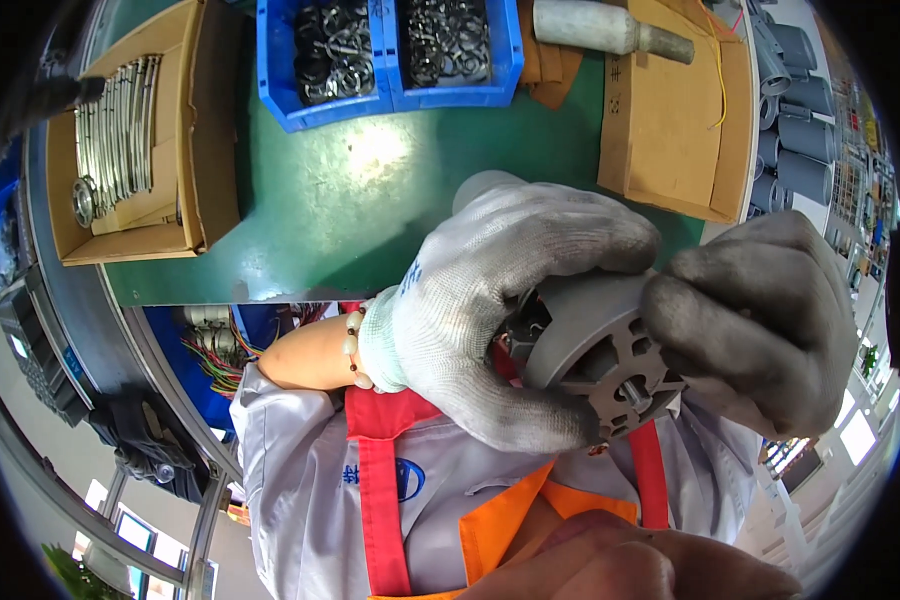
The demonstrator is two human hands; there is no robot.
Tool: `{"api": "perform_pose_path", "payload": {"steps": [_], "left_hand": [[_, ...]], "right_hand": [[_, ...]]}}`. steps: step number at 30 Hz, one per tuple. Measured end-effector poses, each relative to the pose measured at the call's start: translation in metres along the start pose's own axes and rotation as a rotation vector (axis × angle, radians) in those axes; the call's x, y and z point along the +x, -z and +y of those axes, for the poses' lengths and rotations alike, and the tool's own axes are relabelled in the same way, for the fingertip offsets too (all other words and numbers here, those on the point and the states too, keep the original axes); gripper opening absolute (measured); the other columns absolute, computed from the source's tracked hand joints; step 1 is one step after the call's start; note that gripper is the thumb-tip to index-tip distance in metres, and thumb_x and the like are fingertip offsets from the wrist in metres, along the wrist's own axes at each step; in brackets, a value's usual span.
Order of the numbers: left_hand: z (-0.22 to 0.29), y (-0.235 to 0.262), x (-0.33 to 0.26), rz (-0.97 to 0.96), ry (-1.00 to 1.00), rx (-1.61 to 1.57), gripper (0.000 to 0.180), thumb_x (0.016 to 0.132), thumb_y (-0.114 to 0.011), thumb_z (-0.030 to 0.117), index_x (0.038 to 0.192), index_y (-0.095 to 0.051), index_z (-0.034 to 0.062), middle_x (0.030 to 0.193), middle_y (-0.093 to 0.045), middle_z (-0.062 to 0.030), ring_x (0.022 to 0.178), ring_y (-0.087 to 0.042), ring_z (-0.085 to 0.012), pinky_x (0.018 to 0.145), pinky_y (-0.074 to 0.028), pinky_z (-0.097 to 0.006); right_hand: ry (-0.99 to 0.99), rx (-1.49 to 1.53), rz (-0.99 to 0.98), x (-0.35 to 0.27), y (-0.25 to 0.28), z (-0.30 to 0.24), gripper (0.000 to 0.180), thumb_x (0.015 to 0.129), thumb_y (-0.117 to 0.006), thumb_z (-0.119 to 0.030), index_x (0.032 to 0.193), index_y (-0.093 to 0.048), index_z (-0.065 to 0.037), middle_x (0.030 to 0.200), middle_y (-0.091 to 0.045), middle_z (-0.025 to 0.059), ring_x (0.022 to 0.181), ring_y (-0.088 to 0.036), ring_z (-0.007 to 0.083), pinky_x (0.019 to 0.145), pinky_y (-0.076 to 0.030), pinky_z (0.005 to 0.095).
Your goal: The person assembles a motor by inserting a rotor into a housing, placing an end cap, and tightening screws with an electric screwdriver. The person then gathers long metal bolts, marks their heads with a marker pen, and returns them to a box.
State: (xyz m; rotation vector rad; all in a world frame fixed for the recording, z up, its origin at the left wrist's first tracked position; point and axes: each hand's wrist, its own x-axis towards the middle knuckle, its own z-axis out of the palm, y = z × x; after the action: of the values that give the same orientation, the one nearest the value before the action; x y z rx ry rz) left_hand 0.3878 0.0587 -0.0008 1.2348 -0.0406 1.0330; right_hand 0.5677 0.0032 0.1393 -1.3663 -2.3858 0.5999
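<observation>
Remotely, I saw a pale grey work shirt (295, 450), red straps (378, 505) flanking its orange collar (497, 520), a blue oval emblem (410, 480) left of that collar. Farther left, a beaded bracelet (351, 345) met the green-cuffed left knit glove (505, 260); the right glove (770, 325) was dark-smudged.

Two bins (327, 117) of rings (335, 55) are set side by side at the far side of the surface (310, 225), flanked by a left box (212, 140) containing rods (125, 125) and a right box (675, 140), past which cylinders (805, 140) are stacked. The housing (578, 342) is held by the near edge.
</observation>
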Motion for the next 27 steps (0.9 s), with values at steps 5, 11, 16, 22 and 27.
{"api": "perform_pose_path", "payload": {"steps": [5, 11, 16, 22, 27], "left_hand": [[0.014, 0.003, -0.007, 0.041, 0.057, 0.245, 0.069, 0.057, -0.079, 0.025, 0.115, -0.057, -0.005, 0.105, -0.064, -0.0205, 0.092, -0.065, -0.0366, 0.079, -0.052, -0.042], [0.036, -0.005, -0.015, -0.024, 0.389, 0.22, 0.06, 0.071, -0.071, 0.022, 0.124, -0.054, -0.0017, 0.116, -0.06, -0.0189, 0.108, -0.06, -0.0313, 0.094, -0.047, -0.039], [0.037, -0.012, -0.024, 0.034, 0.383, 0.159, 0.057, 0.077, -0.063, 0.019, 0.128, -0.051, -0.0035, 0.119, -0.06, -0.0165, 0.11, -0.059, -0.0257, 0.098, -0.045, -0.036], [0.035, -0.012, -0.021, 0.087, 0.39, -0.011, 0.065, 0.081, -0.064, 0.032, 0.13, -0.047, -0.0057, 0.12, -0.058, -0.0147, 0.112, -0.054, -0.0203, 0.099, -0.042, -0.034], [0.032, -0.017, -0.018, 0.069, 0.317, -0.013, 0.08, 0.082, -0.068, 0.054, 0.131, -0.045, -0.005, 0.123, -0.056, -0.0148, 0.112, -0.054, -0.0203, 0.099, -0.043, -0.034]], "right_hand": [[0.081, 0.169, 0.185, 0.006, -0.012, 0.013, 0.029, 0.072, -0.078, -0.02, 0.094, -0.069, -0.004, 0.084, -0.061, 0.008, 0.071, -0.058, 0.0218, 0.059, -0.042, 0.0315], [-0.022, -0.034, 0.244, 0.004, -0.015, -0.008, 0.023, 0.063, -0.082, -0.019, 0.07, -0.063, -0.007, 0.071, -0.056, 0.0053, 0.063, -0.056, 0.0229, 0.054, -0.042, 0.0346], [-0.209, 0.1, 0.514, 0.062, 0.012, -0.008, 0.016, 0.076, -0.068, -0.015, 0.075, -0.06, -0.001, 0.072, -0.058, 0.0083, 0.074, -0.062, 0.0206, 0.061, -0.045, 0.0361], [0.013, 0.759, 0.452, 0.181, -0.001, -0.029, 0.026, 0.082, -0.074, -0.019, 0.1, -0.061, -0.005, 0.087, -0.065, 0.0033, 0.079, -0.06, 0.0122, 0.072, -0.05, 0.0286], [0.115, 0.852, 0.574, 0.119, 0.016, -0.056, 0.035, 0.079, -0.078, -0.017, 0.103, -0.057, -0.002, 0.084, -0.061, 0.0016, 0.073, -0.056, 0.0079, 0.066, -0.049, 0.0236]]}}
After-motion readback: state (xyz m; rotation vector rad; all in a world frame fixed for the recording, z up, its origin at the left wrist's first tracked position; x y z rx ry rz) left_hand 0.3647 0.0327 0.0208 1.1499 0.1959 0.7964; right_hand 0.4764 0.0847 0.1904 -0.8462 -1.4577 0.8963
